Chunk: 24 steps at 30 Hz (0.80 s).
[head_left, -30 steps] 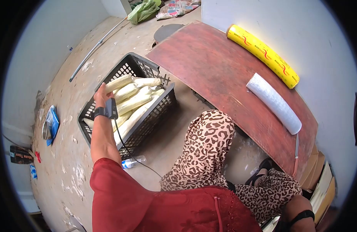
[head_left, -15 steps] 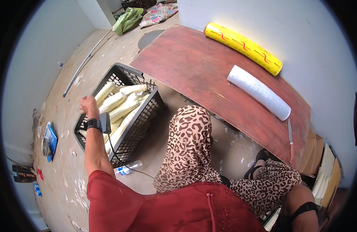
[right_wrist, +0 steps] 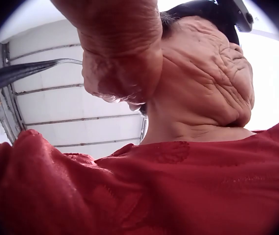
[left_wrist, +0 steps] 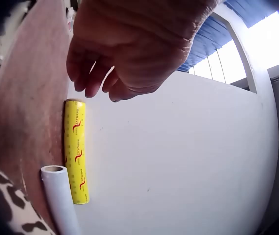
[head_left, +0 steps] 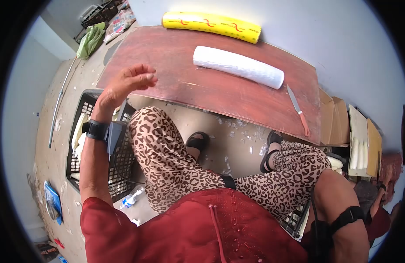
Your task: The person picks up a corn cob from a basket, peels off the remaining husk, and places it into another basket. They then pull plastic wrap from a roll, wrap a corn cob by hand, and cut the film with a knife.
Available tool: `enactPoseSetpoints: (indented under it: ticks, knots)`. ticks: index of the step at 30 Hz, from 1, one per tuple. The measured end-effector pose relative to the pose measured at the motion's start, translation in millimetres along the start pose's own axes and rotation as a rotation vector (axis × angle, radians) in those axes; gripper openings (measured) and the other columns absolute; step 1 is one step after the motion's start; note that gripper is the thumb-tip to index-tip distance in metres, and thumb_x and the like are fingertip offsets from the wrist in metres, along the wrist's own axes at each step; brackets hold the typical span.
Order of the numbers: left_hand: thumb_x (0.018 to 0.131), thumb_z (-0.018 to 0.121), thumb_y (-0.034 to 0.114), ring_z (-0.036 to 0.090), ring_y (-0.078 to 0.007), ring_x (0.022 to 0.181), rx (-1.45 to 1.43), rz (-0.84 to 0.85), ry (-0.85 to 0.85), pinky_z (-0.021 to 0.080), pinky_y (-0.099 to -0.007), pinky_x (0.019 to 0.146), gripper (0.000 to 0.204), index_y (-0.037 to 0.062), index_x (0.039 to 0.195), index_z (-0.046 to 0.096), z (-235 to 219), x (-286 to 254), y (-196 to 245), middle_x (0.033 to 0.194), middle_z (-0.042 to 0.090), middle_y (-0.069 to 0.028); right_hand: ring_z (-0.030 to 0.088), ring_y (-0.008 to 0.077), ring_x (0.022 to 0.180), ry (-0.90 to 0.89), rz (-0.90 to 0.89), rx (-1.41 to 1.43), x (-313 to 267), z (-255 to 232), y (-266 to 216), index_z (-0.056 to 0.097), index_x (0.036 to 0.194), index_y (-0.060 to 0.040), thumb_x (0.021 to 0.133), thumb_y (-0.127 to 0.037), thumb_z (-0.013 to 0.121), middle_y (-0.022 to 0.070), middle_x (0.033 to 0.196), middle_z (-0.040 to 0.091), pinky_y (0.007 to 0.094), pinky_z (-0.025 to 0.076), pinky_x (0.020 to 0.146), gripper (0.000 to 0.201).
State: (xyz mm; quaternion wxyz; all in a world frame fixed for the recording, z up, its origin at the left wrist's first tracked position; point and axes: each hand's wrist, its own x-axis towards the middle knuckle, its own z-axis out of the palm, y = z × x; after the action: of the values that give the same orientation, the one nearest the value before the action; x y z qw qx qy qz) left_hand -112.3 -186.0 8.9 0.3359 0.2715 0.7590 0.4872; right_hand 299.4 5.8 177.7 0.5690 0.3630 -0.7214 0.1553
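Observation:
My left hand point(head_left: 130, 81) is in the air over the near left part of the red-brown table point(head_left: 141, 48), its fingers loosely bent and holding nothing. In the left wrist view the same hand point(left_wrist: 134, 54) hangs above the end of a yellow printed roll of film point(left_wrist: 76, 147). Below my left forearm, a black plastic crate point(head_left: 119, 171) contains pale long vegetables point(head_left: 78, 131), partly hidden by the arm. My right hand point(right_wrist: 117, 73) is raised near the neck in the right wrist view; its fingers are mostly hidden.
A white film roll point(head_left: 237, 66) and a knife point(head_left: 296, 107) with an orange handle lie on the table. Cardboard boxes point(head_left: 338, 118) stand at the right, and a plastic bottle point(head_left: 132, 197) lies by the crate. Another person's arm point(head_left: 377, 199) shows at the right edge.
My left hand has left the vegetables in the crate and moved up and right over the table, empty. The head view has turned to the right.

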Motion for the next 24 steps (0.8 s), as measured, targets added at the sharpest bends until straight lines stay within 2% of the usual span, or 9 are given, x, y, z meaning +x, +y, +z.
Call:
enactPoseSetpoints:
  ticks: [1, 3, 5, 7, 13, 18, 22, 24]
  knots:
    - [0.093, 0.064, 0.026, 0.063, -0.0145, 0.098, 0.132, -0.016, -0.13, 0.047, -0.0285, 0.091, 0.034, 0.0039, 0.118, 0.059, 9.8, 5.8, -1.4, 0.103, 0.068, -0.0061, 0.052, 0.0233, 0.103, 0.009, -0.012, -0.034, 1.1, -3.4, -3.0, 0.064, 0.104, -0.0101, 0.085, -0.026, 0.061, 0.0033, 0.108, 0.063, 0.0415, 0.039, 0.087, 0.024]
    - [0.092, 0.064, 0.026, 0.063, -0.0139, 0.095, 0.098, -0.031, -0.312, 0.048, -0.0263, 0.086, 0.034, 0.0001, 0.114, 0.059, 27.8, 8.5, -13.2, 0.1, 0.067, -0.0071, 0.052, 0.0232, 0.103, 0.017, -0.031, -0.087, 2.8, -9.4, -9.2, 0.064, 0.104, -0.0102, 0.085, -0.026, 0.061, 0.0032, 0.107, 0.064, 0.0414, 0.039, 0.087, 0.024]
    - [0.093, 0.064, 0.024, 0.063, -0.0142, 0.094, 0.083, -0.114, -0.382, 0.048, -0.0264, 0.085, 0.033, -0.001, 0.113, 0.059, 33.3, 6.6, -18.1, 0.097, 0.068, -0.0082, 0.052, 0.023, 0.102, 0.024, -0.048, -0.148, 6.7, -14.6, -14.2, 0.064, 0.103, -0.0102, 0.085, -0.026, 0.061, 0.0031, 0.107, 0.064, 0.0414, 0.039, 0.087, 0.024]
    - [0.095, 0.06, 0.024, 0.064, -0.0143, 0.088, -0.029, -0.208, -0.312, 0.05, -0.0265, 0.08, 0.031, -0.0013, 0.113, 0.059, 40.1, -2.6, -10.7, 0.094, 0.069, -0.0087, 0.052, 0.0229, 0.102, 0.033, -0.07, -0.2, 11.6, -18.4, -19.8, 0.064, 0.103, -0.0103, 0.085, -0.026, 0.061, 0.003, 0.107, 0.064, 0.0414, 0.039, 0.087, 0.024]
    - [0.095, 0.058, 0.026, 0.064, -0.0146, 0.084, 0.058, -0.189, -0.264, 0.05, -0.0267, 0.079, 0.035, -0.0034, 0.114, 0.059, 49.4, -3.6, -4.5, 0.091, 0.069, -0.0088, 0.052, 0.0225, 0.102, 0.053, -0.141, -0.319, 18.6, -34.1, -42.9, 0.064, 0.103, -0.0105, 0.085, -0.026, 0.061, 0.0027, 0.106, 0.064, 0.0413, 0.039, 0.086, 0.023]
    - [0.09, 0.059, 0.024, 0.064, -0.0141, 0.08, 0.08, -0.147, -0.232, 0.05, -0.0261, 0.076, 0.031, -0.0032, 0.104, 0.065, 52.0, -1.5, -5.2, 0.086, 0.07, -0.0082, 0.052, 0.0222, 0.101, 0.068, -0.199, -0.425, 31.4, -31.9, -49.2, 0.064, 0.102, -0.0107, 0.085, -0.026, 0.061, 0.0025, 0.106, 0.064, 0.0412, 0.039, 0.086, 0.023]
    - [0.092, 0.058, 0.025, 0.064, -0.0141, 0.079, 0.077, -0.114, -0.21, 0.05, -0.0262, 0.075, 0.031, -0.0032, 0.101, 0.065, 55.5, -3.5, -3.6, 0.085, 0.07, -0.0087, 0.052, 0.0218, 0.097, 0.081, -0.208, -0.504, 23.8, -29.4, -47.8, 0.064, 0.099, -0.0113, 0.084, -0.024, 0.061, 0.0018, 0.101, 0.063, 0.0405, 0.039, 0.085, 0.02]
    - [0.093, 0.057, 0.026, 0.064, -0.0151, 0.079, 0.112, -0.1, -0.219, 0.05, -0.0269, 0.074, 0.032, -0.0038, 0.102, 0.064, 56.0, -2.7, -3.6, 0.085, 0.07, -0.0095, 0.052, 0.0212, 0.094, 0.133, -0.244, -0.384, 18.7, -34.0, -54.2, 0.064, 0.098, -0.0115, 0.084, -0.024, 0.061, 0.0018, 0.097, 0.062, 0.0401, 0.039, 0.084, 0.019]
